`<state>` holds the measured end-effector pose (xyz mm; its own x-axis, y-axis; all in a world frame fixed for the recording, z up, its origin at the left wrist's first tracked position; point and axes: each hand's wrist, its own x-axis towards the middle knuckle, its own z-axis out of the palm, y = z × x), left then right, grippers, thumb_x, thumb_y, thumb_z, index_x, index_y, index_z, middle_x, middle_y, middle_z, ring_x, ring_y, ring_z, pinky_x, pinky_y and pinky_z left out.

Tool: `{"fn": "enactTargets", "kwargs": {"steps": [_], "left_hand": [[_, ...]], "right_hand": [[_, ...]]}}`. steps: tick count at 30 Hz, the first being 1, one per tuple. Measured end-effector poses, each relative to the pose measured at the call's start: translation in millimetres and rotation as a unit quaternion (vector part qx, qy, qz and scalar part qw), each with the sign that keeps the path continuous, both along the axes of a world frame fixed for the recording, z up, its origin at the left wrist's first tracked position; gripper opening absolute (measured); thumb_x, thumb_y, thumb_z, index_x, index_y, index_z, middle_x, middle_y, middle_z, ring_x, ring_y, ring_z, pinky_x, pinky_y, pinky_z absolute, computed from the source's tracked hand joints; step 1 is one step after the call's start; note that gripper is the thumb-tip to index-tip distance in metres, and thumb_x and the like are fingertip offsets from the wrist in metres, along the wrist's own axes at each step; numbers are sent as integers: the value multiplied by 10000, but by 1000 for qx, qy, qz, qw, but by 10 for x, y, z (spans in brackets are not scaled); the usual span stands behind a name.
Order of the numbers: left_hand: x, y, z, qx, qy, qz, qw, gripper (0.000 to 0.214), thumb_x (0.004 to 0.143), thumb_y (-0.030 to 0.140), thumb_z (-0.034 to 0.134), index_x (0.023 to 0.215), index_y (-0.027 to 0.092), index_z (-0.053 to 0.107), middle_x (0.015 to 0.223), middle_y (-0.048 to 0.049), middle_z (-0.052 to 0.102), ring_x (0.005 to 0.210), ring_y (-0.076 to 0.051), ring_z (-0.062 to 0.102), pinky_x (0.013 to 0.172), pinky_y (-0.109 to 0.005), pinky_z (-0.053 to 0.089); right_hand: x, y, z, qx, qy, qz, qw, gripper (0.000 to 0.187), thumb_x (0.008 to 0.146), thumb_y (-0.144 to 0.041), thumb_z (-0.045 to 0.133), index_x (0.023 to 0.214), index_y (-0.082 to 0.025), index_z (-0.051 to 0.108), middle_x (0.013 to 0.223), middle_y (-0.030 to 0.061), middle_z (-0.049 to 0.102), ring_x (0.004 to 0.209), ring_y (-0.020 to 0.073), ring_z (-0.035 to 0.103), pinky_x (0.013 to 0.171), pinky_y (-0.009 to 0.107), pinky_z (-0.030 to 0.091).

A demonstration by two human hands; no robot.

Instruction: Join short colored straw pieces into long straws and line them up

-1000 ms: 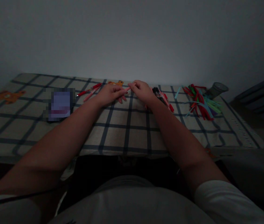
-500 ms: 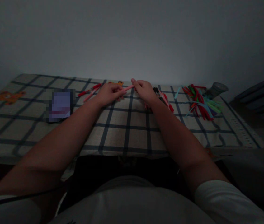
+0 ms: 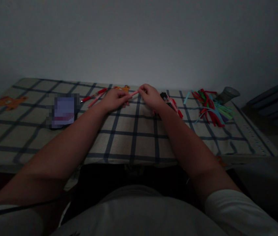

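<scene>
My left hand [image 3: 115, 98] and my right hand [image 3: 150, 95] meet over the far middle of a checked tablecloth [image 3: 129, 137]. Between them they pinch a thin pink stick [image 3: 134, 93], each hand closed on one end. Two red and pink pens [image 3: 94, 96] lie just left of my left hand. More red pens and a dark object [image 3: 172, 103] lie right of my right hand.
A heap of red, green and blue strips [image 3: 211, 106] lies at the far right, beside a tipped grey cup [image 3: 227, 94]. A blurred purple rectangle [image 3: 63, 109] sits on the left. Orange bear patches [image 3: 9, 101] mark the cloth. A pale wall rises behind the table.
The pink stick has been lifted a little and tilted between my fingertips; both hands stay nearly in place, with my left fingers now curled in.
</scene>
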<state>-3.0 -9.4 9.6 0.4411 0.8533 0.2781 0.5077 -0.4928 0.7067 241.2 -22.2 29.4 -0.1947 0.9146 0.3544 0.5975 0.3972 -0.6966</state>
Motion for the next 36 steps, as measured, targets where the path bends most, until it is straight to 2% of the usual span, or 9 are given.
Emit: {"fn": "enactTargets", "kwargs": {"steps": [4, 6, 9, 12, 14, 16, 23, 31, 36], "left_hand": [[6, -10, 3, -7, 1, 5, 1000, 388, 1046, 548, 734, 898, 203, 829, 740, -65, 778, 667, -182, 665, 642, -289, 441], [9, -27, 13, 3, 2, 16, 1000, 376, 1024, 553, 757, 902, 206, 835, 745, -58, 778, 676, -181, 652, 635, -285, 425], [13, -56, 36, 20, -4, 31, 999, 334, 985, 535, 803, 938, 207, 850, 755, -59, 781, 706, -192, 650, 629, -286, 414], [20, -79, 63, 34, -6, 38, 999, 271, 950, 490, 839, 956, 219, 854, 761, -58, 779, 718, -198, 632, 626, -299, 396], [25, -87, 79, 42, -3, 40, 998, 246, 933, 473, 848, 945, 227, 847, 760, -50, 770, 717, -194, 611, 628, -305, 379], [27, -88, 88, 48, -3, 42, 998, 235, 920, 461, 848, 940, 227, 840, 766, -44, 764, 725, -191, 601, 635, -306, 374], [10, -57, 72, 39, 6, 34, 999, 240, 926, 468, 843, 954, 229, 840, 744, -44, 755, 712, -194, 611, 636, -302, 375], [3, -63, 79, 29, 30, 22, 999, 365, 1020, 556, 758, 907, 215, 821, 752, -37, 765, 705, -190, 633, 668, -303, 401], [-8, -39, 46, 30, 24, 23, 999, 417, 1028, 586, 720, 841, 218, 783, 731, -30, 759, 691, -189, 637, 660, -306, 385]], "right_hand": [[-17, -6, -6, -6, 18, 3, 1000, 59, 1083, -305, 659, 1040, -268, 675, 1067, 70, 745, 1034, 269, 641, 983, 392, 519], [-28, 0, -18, -7, 29, 1, 1000, 81, 1087, -342, 681, 1064, -266, 690, 1079, 70, 750, 1048, 269, 644, 983, 393, 524], [-28, 11, -36, -5, 32, -12, 999, 284, 1126, -518, 701, 997, -268, 671, 1001, 56, 714, 1022, 263, 628, 946, 382, 512], [-11, 17, -44, -6, 9, -18, 1000, 543, 1137, -748, 646, 860, -283, 602, 851, 32, 619, 945, 257, 592, 882, 380, 486], [-2, 18, -41, -3, -6, -18, 1000, 638, 1125, -840, 601, 804, -289, 566, 782, 22, 563, 896, 254, 569, 850, 385, 471], [-2, 18, -36, -2, -15, -20, 1000, 665, 1124, -856, 584, 776, -290, 549, 753, 18, 542, 864, 249, 554, 836, 388, 462], [-4, 33, -47, 5, -15, -25, 1000, 534, 1145, -677, 651, 792, -289, 548, 803, 24, 587, 873, 247, 557, 865, 393, 464], [-21, 18, -39, 5, -2, -20, 1000, 270, 1112, -426, 682, 898, -288, 593, 937, 54, 686, 969, 274, 610, 940, 409, 500], [-26, -40, 15, -1, -1, -16, 1000, 118, 1076, -281, 671, 966, -273, 631, 1043, 75, 740, 1029, 279, 636, 984, 409, 505]]}}
